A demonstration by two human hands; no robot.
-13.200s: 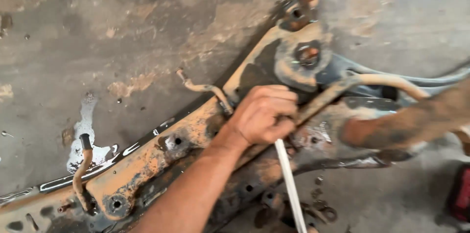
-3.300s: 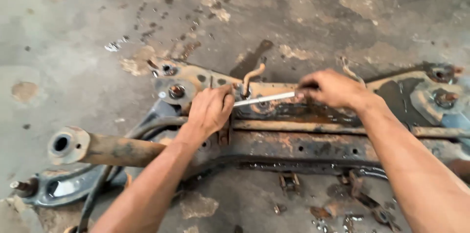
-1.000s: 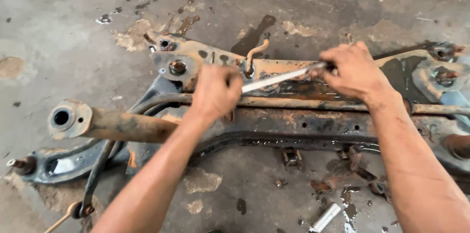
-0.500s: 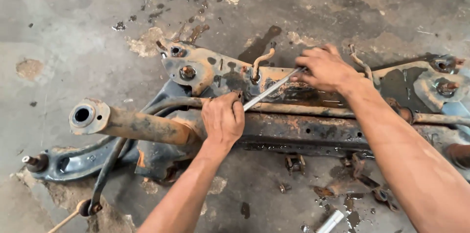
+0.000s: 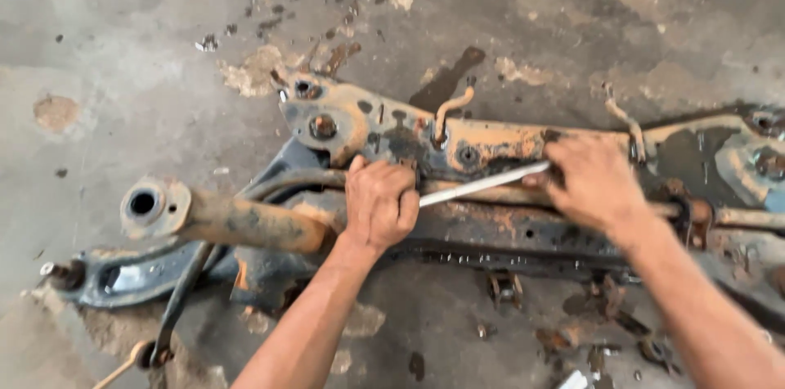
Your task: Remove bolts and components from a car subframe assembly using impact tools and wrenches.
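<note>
While both fists close on the same slim, bright silver metal rod [image 5: 482, 184], the left hand [image 5: 380, 205] wraps its fingers tightly round the rod's lower end, and the right hand [image 5: 593, 180] clamps down over its upper end, so the rod slants up from left hand to right. That rod lies across the middle of a long, rusty orange-and-black steel subframe [image 5: 491, 148], which rests flat on the stained grey concrete floor [image 5: 123, 53] and serves as the landmark for everything else. Just beneath the rod, a thin rusted bar [image 5: 736, 215] runs along the subframe toward its right end, passing under the right hand. At the subframe's left end, below the left hand, a thick rust-brown tubular arm with a round bushing eye [image 5: 143, 205] juts out to the left. Under that arm sits a dark blue-grey pressed-steel control arm [image 5: 139, 278], reaching out past the subframe's left end. On the subframe's top face, a curved rusty hook-shaped bracket [image 5: 451, 111] stands up just above the rod, between the two hands. Below the subframe's lower edge, small rusted bolts and scraps [image 5: 589, 328] lie scattered on the floor beside the right forearm.
</note>
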